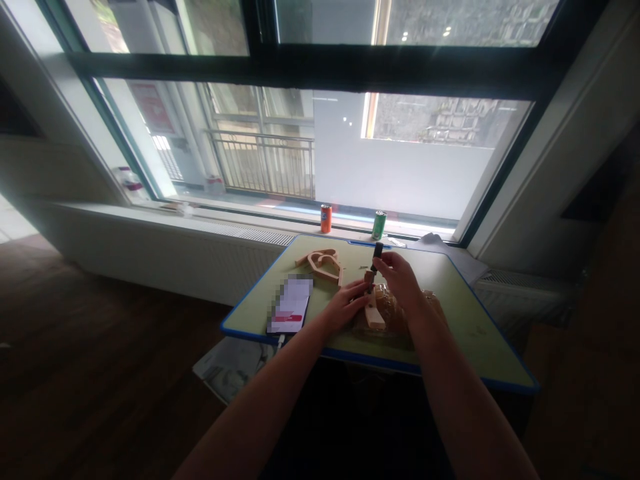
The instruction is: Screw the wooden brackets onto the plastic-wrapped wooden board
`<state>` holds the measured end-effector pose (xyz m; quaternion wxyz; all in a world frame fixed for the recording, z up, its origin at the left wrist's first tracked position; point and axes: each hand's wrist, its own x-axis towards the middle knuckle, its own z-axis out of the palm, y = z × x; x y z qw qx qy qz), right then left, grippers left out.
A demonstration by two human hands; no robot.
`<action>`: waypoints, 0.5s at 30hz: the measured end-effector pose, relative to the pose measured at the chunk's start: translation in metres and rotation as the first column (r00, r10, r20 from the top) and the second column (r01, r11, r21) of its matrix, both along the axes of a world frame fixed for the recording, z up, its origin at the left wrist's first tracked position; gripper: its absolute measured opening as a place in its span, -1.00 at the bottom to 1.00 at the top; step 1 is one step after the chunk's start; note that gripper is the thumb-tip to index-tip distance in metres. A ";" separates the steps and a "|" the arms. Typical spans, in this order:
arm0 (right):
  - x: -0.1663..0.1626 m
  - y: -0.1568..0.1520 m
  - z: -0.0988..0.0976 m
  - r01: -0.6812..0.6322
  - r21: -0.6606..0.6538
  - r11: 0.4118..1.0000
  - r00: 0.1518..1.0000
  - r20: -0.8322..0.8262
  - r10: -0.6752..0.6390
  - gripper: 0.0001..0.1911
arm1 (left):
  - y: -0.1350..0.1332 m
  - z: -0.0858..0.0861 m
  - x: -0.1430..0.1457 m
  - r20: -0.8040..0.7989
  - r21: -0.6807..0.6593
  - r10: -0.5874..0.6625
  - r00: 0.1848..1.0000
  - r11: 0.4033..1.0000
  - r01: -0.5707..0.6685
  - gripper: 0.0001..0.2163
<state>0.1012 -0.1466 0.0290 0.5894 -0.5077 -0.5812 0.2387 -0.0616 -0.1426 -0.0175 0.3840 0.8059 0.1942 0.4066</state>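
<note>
Lying left on the table (473,327) is a phone (291,301); beyond it, a wooden frame (325,273). The left hand (349,300) touches a wooden block (374,317) near the front edge (whether its fingers close round it, I cannot tell). Above the block, a black screwdriver (377,253) stands nearly upright, grasped by the right hand (399,273).

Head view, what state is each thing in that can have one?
Phone: screen lit, white cable at lower edge.
Black-handled tool: near upright, gripped by right hand.
Wooden piece: touched by left hand.
Orange can: upright.
Green can: upright.
Clear packaging: open or sealed, cannot tell.
</note>
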 end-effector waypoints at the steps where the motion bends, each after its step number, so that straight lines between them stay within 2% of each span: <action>1: 0.000 0.000 -0.001 0.002 -0.001 1.000 1.000 0.000 -0.002 -0.62 | 0.000 0.000 0.000 0.000 -0.004 0.005 1.000 1.000 -0.005 -0.64; 10: -0.004 -0.001 -0.001 -0.037 0.030 0.999 0.999 -0.032 0.038 -0.55 | 0.001 -0.004 0.002 -0.007 -0.033 0.047 0.999 0.998 -0.047 -0.65; 15: -0.005 -0.004 0.000 -0.043 0.040 0.998 0.999 -0.011 0.043 -0.64 | 0.004 -0.007 0.002 0.009 -0.015 0.025 1.000 1.000 -0.025 -0.64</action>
